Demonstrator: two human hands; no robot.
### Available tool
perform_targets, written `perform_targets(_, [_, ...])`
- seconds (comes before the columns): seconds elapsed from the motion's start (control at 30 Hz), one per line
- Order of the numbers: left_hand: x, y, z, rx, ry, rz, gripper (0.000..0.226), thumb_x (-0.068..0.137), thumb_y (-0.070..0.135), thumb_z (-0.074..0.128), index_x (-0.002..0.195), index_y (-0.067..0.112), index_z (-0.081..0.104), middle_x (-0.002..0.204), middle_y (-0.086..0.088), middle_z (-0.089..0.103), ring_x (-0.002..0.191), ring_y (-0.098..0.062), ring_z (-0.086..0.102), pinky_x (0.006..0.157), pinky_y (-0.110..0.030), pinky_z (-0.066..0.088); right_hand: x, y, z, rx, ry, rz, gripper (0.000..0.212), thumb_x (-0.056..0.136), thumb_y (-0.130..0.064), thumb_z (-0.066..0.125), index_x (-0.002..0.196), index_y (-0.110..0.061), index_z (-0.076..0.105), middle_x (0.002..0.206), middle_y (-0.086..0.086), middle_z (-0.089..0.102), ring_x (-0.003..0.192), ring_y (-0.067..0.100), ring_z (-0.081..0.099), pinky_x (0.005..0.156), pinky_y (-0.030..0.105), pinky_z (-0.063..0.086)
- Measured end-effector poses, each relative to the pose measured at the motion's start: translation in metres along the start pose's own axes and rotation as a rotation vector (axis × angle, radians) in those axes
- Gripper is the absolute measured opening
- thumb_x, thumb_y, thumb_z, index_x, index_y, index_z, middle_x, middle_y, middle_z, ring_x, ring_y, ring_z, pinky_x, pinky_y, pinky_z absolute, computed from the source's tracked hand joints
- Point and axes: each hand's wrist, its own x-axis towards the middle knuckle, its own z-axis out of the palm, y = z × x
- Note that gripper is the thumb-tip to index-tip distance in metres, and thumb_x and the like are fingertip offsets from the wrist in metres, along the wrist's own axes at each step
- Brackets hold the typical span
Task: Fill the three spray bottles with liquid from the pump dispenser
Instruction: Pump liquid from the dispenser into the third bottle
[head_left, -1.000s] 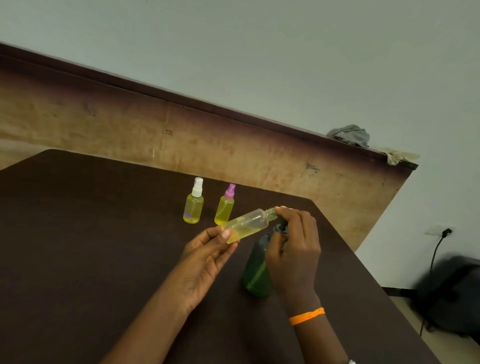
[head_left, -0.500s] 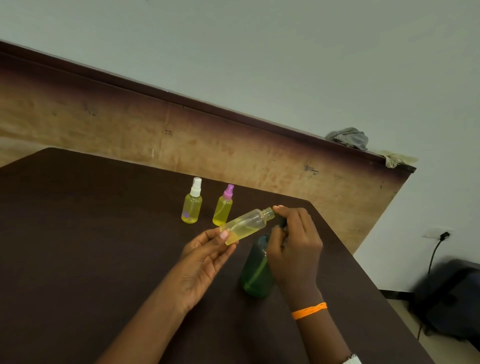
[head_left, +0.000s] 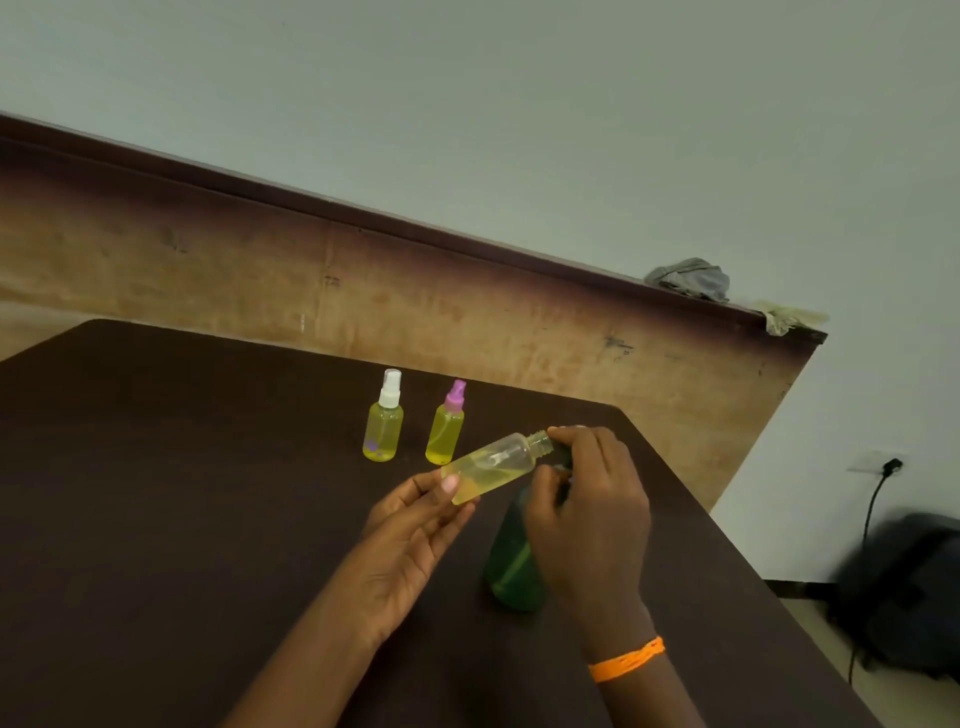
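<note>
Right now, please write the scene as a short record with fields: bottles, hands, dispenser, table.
open bottle: uncapped spray bottle, tilted, partly full of yellow liquid
left hand: left hand holds the base of the uncapped bottle
right hand: right hand on top of the green pump dispenser, at the bottle's neck
finished bottles: white-capped bottle and pink-capped bottle, upright, capped, yellow inside
table: dark brown table
wrist: orange band, right wrist

Clear glossy plastic bottle (head_left: 491, 465), translucent green plastic dispenser (head_left: 511, 566), matt dark table (head_left: 182, 493), scuffed wood panel (head_left: 467, 312)
</note>
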Motion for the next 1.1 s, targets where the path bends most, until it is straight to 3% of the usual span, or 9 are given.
perform_targets(0.1, [0.000, 0.001, 0.001, 0.002, 0.005, 0.009, 0.037, 0.066, 0.009, 0.063, 0.102, 0.002, 0.060, 0.092, -0.010, 0.072, 0.079, -0.014, 0.071, 0.066, -0.020, 0.057, 0.003, -0.001, 0.001, 0.068, 0.032, 0.048, 0.025, 0.079, -0.012, 0.046, 0.095, -0.007, 0.065, 0.091, 0.003, 0.060, 0.081, 0.012, 0.055, 0.066, 0.022, 0.047])
perform_targets(0.17, [0.001, 0.001, 0.001, 0.001, -0.008, 0.022, 0.035, 0.066, 0.009, 0.063, 0.101, 0.002, 0.059, 0.090, -0.009, 0.072, 0.079, -0.014, 0.071, 0.068, -0.020, 0.057, -0.008, 0.001, 0.011, 0.053, 0.071, 0.031, 0.036, 0.079, -0.010, 0.041, 0.106, -0.003, 0.063, 0.103, 0.009, 0.059, 0.095, 0.017, 0.058, 0.078, 0.029, 0.053])
perform_targets(0.27, [0.003, -0.001, 0.001, 0.011, -0.007, 0.013, 0.034, 0.066, 0.009, 0.062, 0.100, 0.002, 0.059, 0.088, -0.009, 0.073, 0.078, -0.014, 0.071, 0.069, -0.020, 0.057, -0.024, 0.010, 0.024, 0.016, 0.070, -0.016, 0.045, 0.078, -0.001, 0.040, 0.120, 0.004, 0.055, 0.120, 0.018, 0.053, 0.116, 0.029, 0.053, 0.095, 0.041, 0.050])
perform_targets(0.37, [0.002, -0.001, 0.002, 0.009, -0.007, 0.004, 0.032, 0.067, 0.010, 0.062, 0.099, 0.003, 0.060, 0.087, -0.009, 0.073, 0.077, -0.014, 0.071, 0.068, -0.019, 0.057, -0.019, 0.009, 0.020, 0.048, 0.038, 0.011, 0.045, 0.079, -0.006, 0.036, 0.117, 0.004, 0.058, 0.116, 0.018, 0.057, 0.114, 0.026, 0.054, 0.094, 0.040, 0.050])
perform_targets(0.53, [0.000, 0.001, 0.003, 0.007, -0.006, 0.017, 0.033, 0.067, 0.010, 0.062, 0.099, 0.003, 0.059, 0.086, -0.007, 0.073, 0.078, -0.012, 0.071, 0.070, -0.019, 0.057, 0.000, 0.002, 0.005, 0.019, 0.045, 0.000, 0.038, 0.077, -0.014, 0.038, 0.101, -0.002, 0.065, 0.096, 0.008, 0.062, 0.094, 0.019, 0.052, 0.076, 0.038, 0.051])
perform_targets(0.73, [0.003, 0.000, 0.001, 0.015, -0.020, 0.001, 0.035, 0.067, 0.011, 0.063, 0.101, 0.003, 0.060, 0.089, -0.007, 0.073, 0.079, -0.012, 0.071, 0.073, -0.020, 0.057, -0.030, 0.008, 0.024, -0.106, 0.092, -0.038, 0.048, 0.075, 0.000, 0.043, 0.120, 0.008, 0.056, 0.118, 0.022, 0.059, 0.118, 0.030, 0.045, 0.101, 0.039, 0.042])
perform_targets(1.0, [0.000, 0.001, 0.003, 0.009, -0.005, 0.000, 0.034, 0.066, 0.011, 0.063, 0.099, 0.002, 0.060, 0.088, -0.009, 0.073, 0.079, -0.014, 0.071, 0.071, -0.020, 0.057, -0.005, 0.004, 0.011, 0.012, 0.056, -0.034, 0.045, 0.078, -0.011, 0.038, 0.112, 0.002, 0.063, 0.110, 0.014, 0.064, 0.110, 0.022, 0.055, 0.095, 0.030, 0.045])
perform_targets(1.1, [0.001, 0.001, 0.001, 0.018, -0.014, 0.008, 0.036, 0.066, 0.010, 0.063, 0.101, 0.002, 0.060, 0.092, -0.009, 0.072, 0.080, -0.013, 0.071, 0.070, -0.020, 0.057, -0.019, 0.005, 0.017, -0.017, 0.086, -0.032, 0.046, 0.077, -0.005, 0.041, 0.119, 0.005, 0.058, 0.119, 0.017, 0.059, 0.119, 0.027, 0.051, 0.102, 0.033, 0.042])
